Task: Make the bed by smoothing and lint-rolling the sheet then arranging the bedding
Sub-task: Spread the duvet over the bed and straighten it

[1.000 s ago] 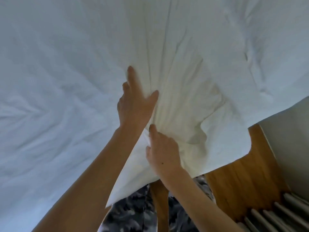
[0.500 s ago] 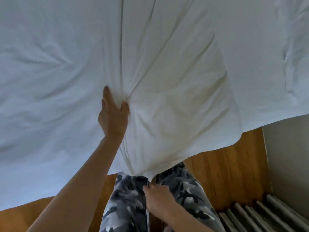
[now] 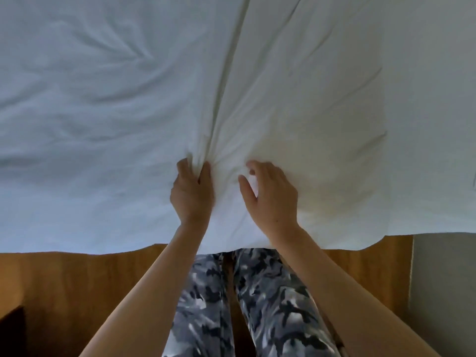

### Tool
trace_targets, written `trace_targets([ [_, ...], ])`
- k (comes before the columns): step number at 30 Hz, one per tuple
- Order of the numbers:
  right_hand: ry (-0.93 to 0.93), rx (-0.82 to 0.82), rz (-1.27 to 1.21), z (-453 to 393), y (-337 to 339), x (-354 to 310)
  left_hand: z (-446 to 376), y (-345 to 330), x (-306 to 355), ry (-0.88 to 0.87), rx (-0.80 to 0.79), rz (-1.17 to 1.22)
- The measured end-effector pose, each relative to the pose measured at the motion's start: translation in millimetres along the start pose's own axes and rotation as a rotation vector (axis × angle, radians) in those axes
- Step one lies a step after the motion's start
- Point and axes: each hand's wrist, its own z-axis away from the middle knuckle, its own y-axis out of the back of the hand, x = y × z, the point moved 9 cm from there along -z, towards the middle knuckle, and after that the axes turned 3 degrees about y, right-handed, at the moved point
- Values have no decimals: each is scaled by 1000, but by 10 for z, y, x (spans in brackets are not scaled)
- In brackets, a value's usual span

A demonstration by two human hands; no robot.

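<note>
A: Two hands on the bedding, near edge of the bed?

B: Yes. The left hand (image 3: pixel 192 193) pinches a gathered fold of the white sheet (image 3: pixel 103 112) between thumb and curled fingers; a long crease runs far from it.

A: And the right hand (image 3: pixel 270 194)?

B: Just right of it, fingers loosely curved and slightly apart, over the puffed white pillow (image 3: pixel 309 140). Whether they grip, I cannot tell. Below lie camouflage trousers (image 3: pixel 257 305) and wooden floor (image 3: pixel 77 292).

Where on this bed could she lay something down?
The wide wrinkled white sheet left of the long fold is bare. It is crowded at the near edge, where the left hand pinches gathered fabric and the right hand rests on the puffy white pillow.
</note>
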Motion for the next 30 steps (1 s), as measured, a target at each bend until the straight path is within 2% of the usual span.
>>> trace_targets([
  [6,-329,-256,-5,-914,-515,-190,8,-18,-246,55,-25,107],
  [11,-467,-248,-11,-1163,-876,-271,78,-104,-467,47,-152,153],
  [15,-462,-199,-116,-1139,-950,-378,201,-178,-716,45,-334,265],
  [19,-458,-179,-237,-1102,-969,-608,133,180,-808,-100,-255,259],
  [22,-465,-200,-281,-1063,-1125,-833,-56,397,-1043,-129,-176,196],
  [27,-410,-290,-60,-918,-1337,-1001,-138,413,-1336,-174,-124,11],
  [30,-271,-306,48,-649,-1308,-1053,74,373,-1471,-93,-112,39],
])
